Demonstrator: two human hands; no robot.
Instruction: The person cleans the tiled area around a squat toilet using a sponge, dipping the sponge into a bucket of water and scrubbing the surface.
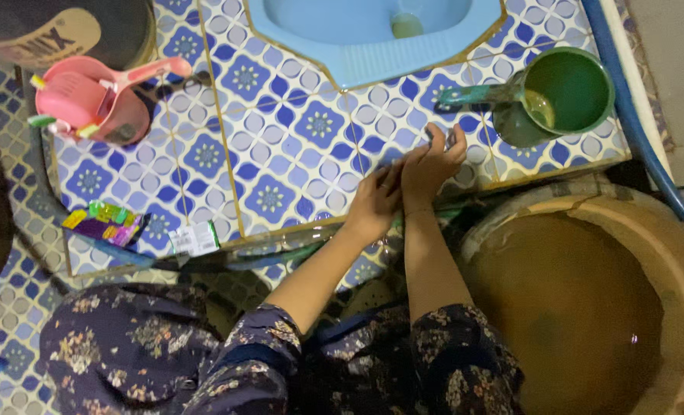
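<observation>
Both hands meet at the tiled platform's (pixel 280 154) front edge; right hand (pixel 432 163) pinches something small and dark, left hand (pixel 376 204) loosely curled against it, green dipper (pixel 569 91) just beyond.

I see both hands together on the blue patterned tile ledge (pixel 280 192); my left hand (pixel 376 201) rests against my right hand (pixel 432 163), whose fingers pinch something small. A green dipper (pixel 565 91) stands just beyond, a brown water jar (pixel 588 307) near them.

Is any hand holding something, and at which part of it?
Cannot tell. Both hands, left hand and right hand, rest together on the tiled platform.
</observation>
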